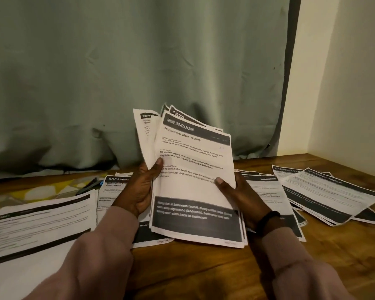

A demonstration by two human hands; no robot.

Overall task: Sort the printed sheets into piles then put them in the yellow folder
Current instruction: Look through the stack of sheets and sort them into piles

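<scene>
I hold a fanned stack of printed sheets (195,169) upright above the wooden table (204,273); the front sheet is headed "MULTI-ROOM". My left hand (142,187) grips the stack's left edge, thumb on the front page. My right hand (240,195) grips the right edge, thumb across the page. Piles of sheets lie on the table: one at the left (39,224), one behind my left hand headed "DRESSING" (113,187), one behind my right hand (266,191), and a fanned pile at the right (329,191). A yellow patterned item (30,189) lies at the left, partly under papers; whether it is the folder is unclear.
A grey-green curtain (139,72) hangs behind the table, and a pale wall (344,83) stands at the right. A dark pen-like object (89,185) lies on the yellow item. Bare wood shows at the front middle and right.
</scene>
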